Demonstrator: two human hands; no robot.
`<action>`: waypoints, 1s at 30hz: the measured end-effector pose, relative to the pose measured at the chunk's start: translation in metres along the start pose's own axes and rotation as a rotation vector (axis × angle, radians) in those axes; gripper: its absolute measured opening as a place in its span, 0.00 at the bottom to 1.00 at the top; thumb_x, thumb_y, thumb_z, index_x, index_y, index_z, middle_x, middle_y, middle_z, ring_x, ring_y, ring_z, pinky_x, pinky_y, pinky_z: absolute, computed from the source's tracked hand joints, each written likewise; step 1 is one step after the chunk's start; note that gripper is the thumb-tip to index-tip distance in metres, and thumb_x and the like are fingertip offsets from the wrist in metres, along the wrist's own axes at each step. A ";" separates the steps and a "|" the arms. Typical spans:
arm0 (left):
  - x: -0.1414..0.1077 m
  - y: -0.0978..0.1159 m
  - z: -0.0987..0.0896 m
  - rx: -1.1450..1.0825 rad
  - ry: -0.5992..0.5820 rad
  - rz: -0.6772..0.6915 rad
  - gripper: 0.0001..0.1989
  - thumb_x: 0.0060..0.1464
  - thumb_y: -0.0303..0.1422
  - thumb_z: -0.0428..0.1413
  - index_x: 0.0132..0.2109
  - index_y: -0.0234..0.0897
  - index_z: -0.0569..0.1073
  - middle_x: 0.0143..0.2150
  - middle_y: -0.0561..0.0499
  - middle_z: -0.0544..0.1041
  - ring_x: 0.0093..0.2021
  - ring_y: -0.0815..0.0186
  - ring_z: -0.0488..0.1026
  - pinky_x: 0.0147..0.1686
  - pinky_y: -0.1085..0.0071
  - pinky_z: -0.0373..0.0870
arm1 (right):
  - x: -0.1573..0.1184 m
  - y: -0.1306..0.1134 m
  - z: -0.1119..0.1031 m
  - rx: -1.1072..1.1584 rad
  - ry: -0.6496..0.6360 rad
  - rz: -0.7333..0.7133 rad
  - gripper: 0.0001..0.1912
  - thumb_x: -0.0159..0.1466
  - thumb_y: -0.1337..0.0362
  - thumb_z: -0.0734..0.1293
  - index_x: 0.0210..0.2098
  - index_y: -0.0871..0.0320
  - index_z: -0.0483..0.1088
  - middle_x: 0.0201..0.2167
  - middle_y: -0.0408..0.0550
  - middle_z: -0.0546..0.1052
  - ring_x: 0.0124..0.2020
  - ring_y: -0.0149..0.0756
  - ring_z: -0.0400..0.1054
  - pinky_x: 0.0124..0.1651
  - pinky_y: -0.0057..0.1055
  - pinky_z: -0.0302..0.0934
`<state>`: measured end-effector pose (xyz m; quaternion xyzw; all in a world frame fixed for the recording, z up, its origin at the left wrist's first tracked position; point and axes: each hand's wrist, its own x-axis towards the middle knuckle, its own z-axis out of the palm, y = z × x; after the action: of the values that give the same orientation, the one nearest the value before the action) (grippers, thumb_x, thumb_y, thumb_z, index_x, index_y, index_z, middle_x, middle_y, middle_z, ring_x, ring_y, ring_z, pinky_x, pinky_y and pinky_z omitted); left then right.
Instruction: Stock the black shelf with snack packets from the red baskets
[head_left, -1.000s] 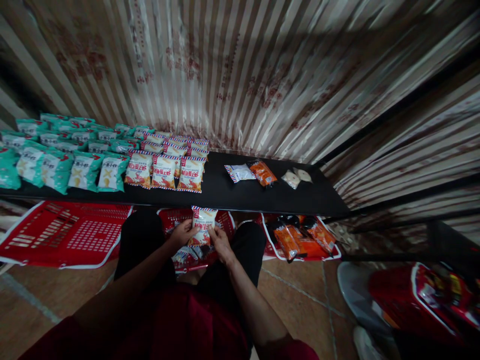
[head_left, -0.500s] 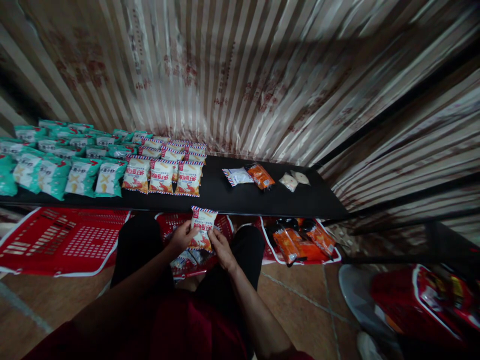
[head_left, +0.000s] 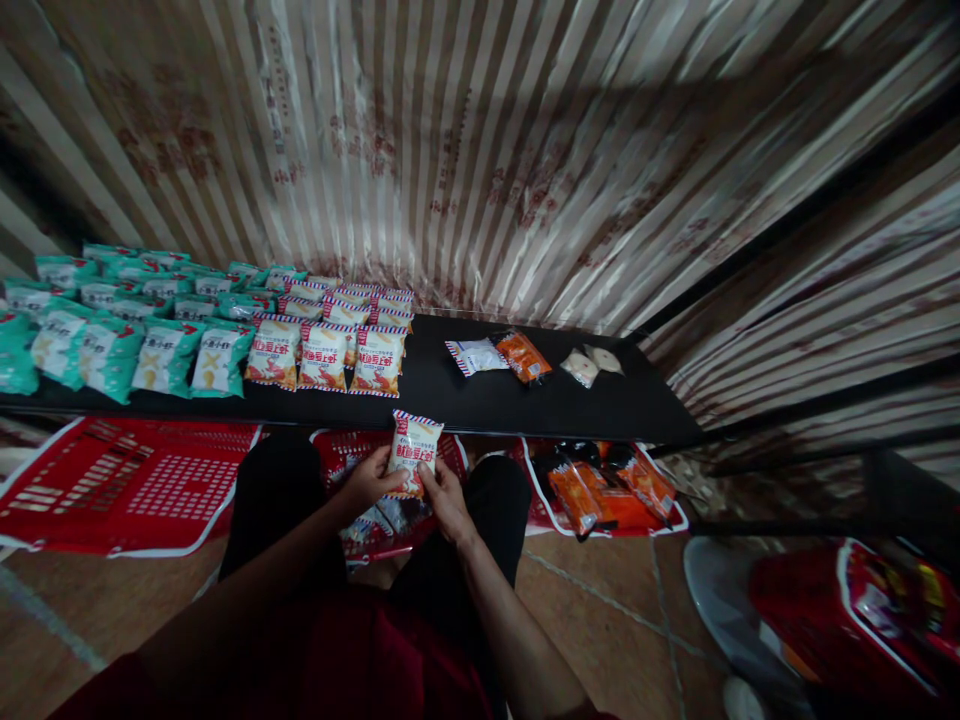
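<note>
Between my two hands I hold a snack bag [head_left: 415, 445], white and orange with a striped top edge and red lettering. Its printed front faces up toward me. My left hand [head_left: 373, 478] grips the bag's left side, and my right hand [head_left: 448, 500] has its thumb on the lower right front. The bag is just in front of the black shelf's edge, above a red basket [head_left: 450, 452] between my knees. Matching snack bags [head_left: 324, 357] stand in rows on the shelf, beside rows of teal snack bags [head_left: 223, 357] to their left.
On the black shelf [head_left: 480, 405] lie a white striped packet [head_left: 477, 355], an orange packet [head_left: 525, 357] and two small pale packets [head_left: 581, 367]. Below are a red basket [head_left: 180, 440] at left and another with orange packets [head_left: 577, 497] at right. A striped curtain [head_left: 450, 150] hangs behind.
The held snack bag has shifted slightly right and tilted a little, with both hands still on it. The packages on the shelf keep their arrangement.
</note>
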<state>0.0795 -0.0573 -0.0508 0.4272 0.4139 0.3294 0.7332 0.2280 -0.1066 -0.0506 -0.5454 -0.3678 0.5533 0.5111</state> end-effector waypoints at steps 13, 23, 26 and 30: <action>0.010 -0.002 0.005 -0.029 -0.009 0.093 0.27 0.40 0.39 0.62 0.47 0.32 0.66 0.46 0.41 0.76 0.44 0.57 0.74 0.46 0.62 0.69 | 0.004 -0.019 -0.001 0.043 -0.027 -0.009 0.23 0.55 0.48 0.67 0.43 0.57 0.68 0.37 0.47 0.77 0.36 0.38 0.71 0.43 0.35 0.65; 0.030 0.002 0.013 0.028 0.007 0.163 0.26 0.42 0.39 0.61 0.47 0.32 0.66 0.45 0.41 0.76 0.45 0.55 0.73 0.46 0.61 0.68 | 0.016 -0.036 -0.012 0.033 -0.051 -0.035 0.22 0.56 0.49 0.67 0.45 0.55 0.68 0.40 0.47 0.76 0.39 0.38 0.71 0.46 0.35 0.64; 0.038 0.005 0.014 0.062 -0.002 0.183 0.25 0.44 0.38 0.60 0.48 0.32 0.65 0.45 0.41 0.76 0.44 0.56 0.73 0.46 0.61 0.68 | 0.021 -0.046 -0.015 -0.019 -0.049 -0.057 0.22 0.56 0.50 0.67 0.45 0.55 0.68 0.41 0.47 0.76 0.40 0.39 0.71 0.48 0.36 0.63; 0.050 0.010 0.015 0.095 -0.012 0.210 0.23 0.46 0.38 0.58 0.48 0.32 0.66 0.45 0.41 0.76 0.44 0.56 0.73 0.46 0.62 0.68 | 0.032 -0.058 -0.019 -0.097 -0.012 -0.092 0.22 0.57 0.48 0.65 0.44 0.56 0.69 0.42 0.49 0.76 0.43 0.42 0.69 0.48 0.37 0.63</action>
<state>0.1132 -0.0166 -0.0542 0.5042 0.3779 0.3819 0.6761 0.2604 -0.0662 -0.0043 -0.5487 -0.4218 0.5139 0.5069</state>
